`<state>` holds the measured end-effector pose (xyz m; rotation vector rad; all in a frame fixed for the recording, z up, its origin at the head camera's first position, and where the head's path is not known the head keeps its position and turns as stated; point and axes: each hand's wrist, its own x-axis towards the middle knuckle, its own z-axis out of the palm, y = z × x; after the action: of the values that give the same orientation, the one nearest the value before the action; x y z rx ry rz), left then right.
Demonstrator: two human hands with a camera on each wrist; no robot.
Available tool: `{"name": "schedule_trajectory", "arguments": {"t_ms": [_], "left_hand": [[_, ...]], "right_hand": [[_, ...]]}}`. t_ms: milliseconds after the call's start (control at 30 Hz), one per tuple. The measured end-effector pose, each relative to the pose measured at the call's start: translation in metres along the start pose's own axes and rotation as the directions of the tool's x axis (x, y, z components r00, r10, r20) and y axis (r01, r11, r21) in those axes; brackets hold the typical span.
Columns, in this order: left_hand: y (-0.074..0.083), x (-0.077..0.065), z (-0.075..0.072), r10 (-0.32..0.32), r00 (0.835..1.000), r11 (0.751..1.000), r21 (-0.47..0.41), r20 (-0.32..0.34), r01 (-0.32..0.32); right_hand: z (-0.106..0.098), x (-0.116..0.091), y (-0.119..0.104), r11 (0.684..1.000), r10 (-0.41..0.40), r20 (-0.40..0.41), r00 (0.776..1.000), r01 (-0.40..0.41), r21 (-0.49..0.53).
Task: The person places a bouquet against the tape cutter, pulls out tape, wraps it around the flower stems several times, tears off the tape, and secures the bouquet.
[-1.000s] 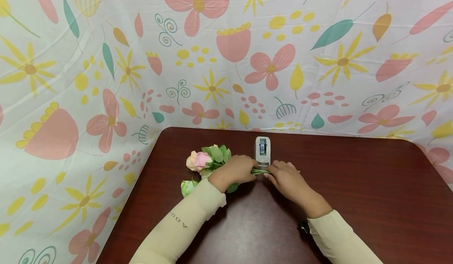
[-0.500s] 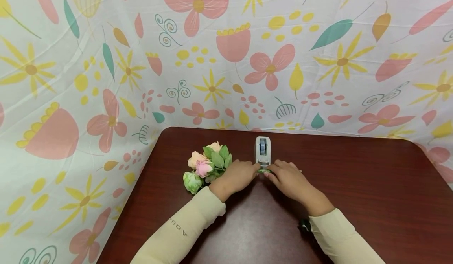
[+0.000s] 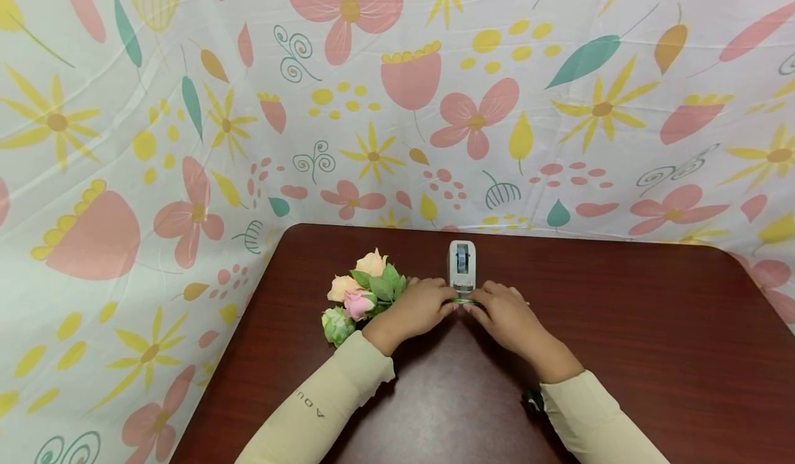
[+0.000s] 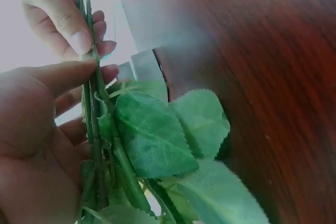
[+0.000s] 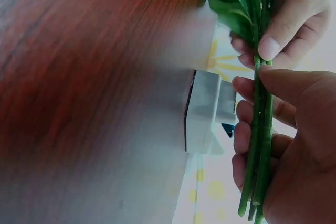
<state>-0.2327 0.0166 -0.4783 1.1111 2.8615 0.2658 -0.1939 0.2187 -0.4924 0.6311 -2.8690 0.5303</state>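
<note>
A bunch of roses lies across the far left of the table in the head view, with peach heads, a pink rose point(image 3: 357, 304) and a pale green rose point(image 3: 337, 326). My left hand point(image 3: 422, 306) grips its green stems point(image 5: 256, 140) just below the leaves point(image 4: 152, 135). Farther down the same stems, my right hand point(image 3: 506, 315) pinches them between thumb and fingers. Both thumbs nearly meet, as the wrist views show. Directly beyond the hands stands a white tape dispenser point(image 3: 462, 264) with a roll in it. Whether any tape is on the stems I cannot tell.
The dark red-brown wooden table point(image 3: 621, 298) runs back to a flower-printed cloth point(image 3: 397, 105). A small dark object point(image 3: 532, 400) lies beside the right sleeve, partly covered by it.
The bunch has turned in my hands, so more of the rose heads and leaves face up. The left hand has rolled slightly and the visible stretch of stem between the hands has shortened.
</note>
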Motion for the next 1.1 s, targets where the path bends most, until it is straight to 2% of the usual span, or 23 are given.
{"name": "schedule_trajectory", "arguments": {"t_ms": [300,433,700,800,967,1100], "left_hand": [[0.002,0.003,0.000,0.024,0.997,0.997,0.078,-0.074,-0.018],[0.004,0.005,0.001,0.022,0.996,0.993,0.119,-0.088,-0.011],[0.003,0.008,0.003,0.047,0.992,0.983,0.183,-0.121,-0.025],[0.004,0.009,0.002,0.045,0.993,0.983,0.180,-0.112,-0.024],[0.006,0.009,-0.004,-0.001,0.999,0.990,0.140,-0.044,0.007],[0.008,0.010,-0.007,-0.010,0.999,0.988,0.155,-0.030,0.015]], "right_hand": [[-0.003,0.005,0.000,0.998,0.025,0.041,0.999,-0.027,0.050],[-0.005,0.006,0.000,0.997,0.044,0.061,0.997,-0.048,0.062],[-0.002,0.008,-0.001,0.988,0.088,0.039,0.995,-0.092,0.121],[0.000,0.008,-0.001,0.985,0.101,0.026,0.995,-0.103,0.137],[0.003,0.007,-0.001,0.985,0.109,-0.009,0.994,-0.107,0.133],[0.004,0.007,-0.001,0.986,0.107,-0.052,0.993,-0.099,0.133]]}}
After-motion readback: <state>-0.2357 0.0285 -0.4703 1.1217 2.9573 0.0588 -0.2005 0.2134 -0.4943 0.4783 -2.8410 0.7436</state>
